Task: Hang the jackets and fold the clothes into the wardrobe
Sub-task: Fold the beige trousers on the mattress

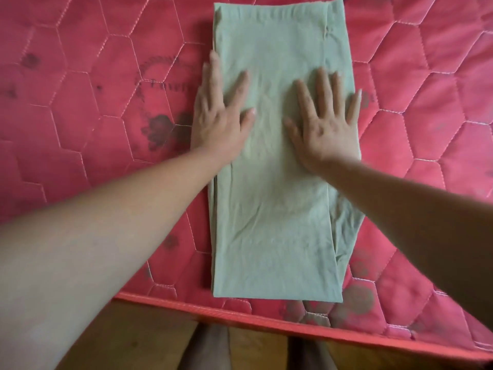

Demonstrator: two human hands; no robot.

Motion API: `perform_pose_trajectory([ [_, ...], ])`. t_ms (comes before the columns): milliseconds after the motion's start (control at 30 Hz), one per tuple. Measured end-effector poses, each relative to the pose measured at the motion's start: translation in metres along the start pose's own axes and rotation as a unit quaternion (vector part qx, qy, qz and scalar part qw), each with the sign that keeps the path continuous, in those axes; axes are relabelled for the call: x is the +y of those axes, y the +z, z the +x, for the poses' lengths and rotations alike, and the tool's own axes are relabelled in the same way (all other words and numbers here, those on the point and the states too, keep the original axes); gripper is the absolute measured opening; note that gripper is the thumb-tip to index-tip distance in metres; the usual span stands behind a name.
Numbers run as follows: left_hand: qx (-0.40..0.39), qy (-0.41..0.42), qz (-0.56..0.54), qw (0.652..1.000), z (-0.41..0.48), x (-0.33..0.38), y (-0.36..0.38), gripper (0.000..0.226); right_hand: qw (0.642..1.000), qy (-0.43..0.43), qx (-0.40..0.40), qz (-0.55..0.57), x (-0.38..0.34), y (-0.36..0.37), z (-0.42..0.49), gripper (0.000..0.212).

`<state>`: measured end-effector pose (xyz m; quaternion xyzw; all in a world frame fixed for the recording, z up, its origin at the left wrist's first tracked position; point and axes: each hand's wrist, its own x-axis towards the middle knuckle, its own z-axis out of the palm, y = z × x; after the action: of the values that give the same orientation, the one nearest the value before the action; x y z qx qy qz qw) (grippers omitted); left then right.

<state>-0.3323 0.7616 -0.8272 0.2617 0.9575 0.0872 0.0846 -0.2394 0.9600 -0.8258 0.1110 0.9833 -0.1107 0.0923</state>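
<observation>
A pale green garment [277,222] lies folded into a long narrow strip on the red quilted mattress [93,116], running from the mattress's near edge to the top of the view. My left hand [221,113] lies flat on its left edge about halfway up, fingers straight, partly on the mattress. My right hand [328,121] presses flat on the right half of the cloth with its fingers spread. Neither hand grips the fabric. On the lower right an underlying layer of the garment sticks out a little.
The mattress has hexagon stitching and dark stains. Its orange-red piped front edge [240,316] crosses the bottom of the view. Below it shows a wooden floor [149,340] with dark bands.
</observation>
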Motion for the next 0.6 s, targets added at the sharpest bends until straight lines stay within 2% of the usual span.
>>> perform_pose_trajectory([
  [100, -0.036, 0.035, 0.013, 0.999, -0.094, -0.008, 0.013, 0.063, 0.999, -0.031, -0.035, -0.009, 0.018, 0.016, -0.091, 0.065],
  [200, -0.069, -0.007, 0.000, 0.998, -0.144, -0.019, 0.015, 0.060, 0.998, 0.041, -0.049, 0.004, 0.038, 0.025, -0.149, 0.067],
  [267, -0.076, -0.038, -0.016, 0.996, -0.145, -0.012, 0.009, 0.060, 0.992, 0.100, -0.043, 0.056, 0.039, 0.024, -0.168, 0.065],
  [333, -0.052, -0.059, -0.073, 0.994, -0.151, -0.001, 0.000, 0.059, 0.978, 0.131, 0.007, 0.162, 0.028, 0.016, -0.186, 0.058],
  [400, -0.022, -0.113, -0.211, 0.971, -0.170, 0.008, -0.012, 0.049, 0.942, 0.180, 0.039, 0.282, 0.011, 0.002, -0.204, 0.053],
  [433, -0.028, -0.153, -0.271, 0.950, -0.184, 0.010, -0.018, 0.044, 0.917, 0.220, 0.027, 0.332, 0.006, 0.001, -0.213, 0.051],
  [533, -0.148, -0.251, -0.377, 0.879, -0.219, 0.010, -0.029, 0.050, 0.845, 0.294, -0.059, 0.443, 0.003, -0.003, -0.228, 0.054],
  [600, -0.220, -0.272, -0.440, 0.827, -0.228, 0.003, -0.030, 0.058, 0.767, 0.308, -0.130, 0.547, 0.008, -0.015, -0.224, 0.066],
])
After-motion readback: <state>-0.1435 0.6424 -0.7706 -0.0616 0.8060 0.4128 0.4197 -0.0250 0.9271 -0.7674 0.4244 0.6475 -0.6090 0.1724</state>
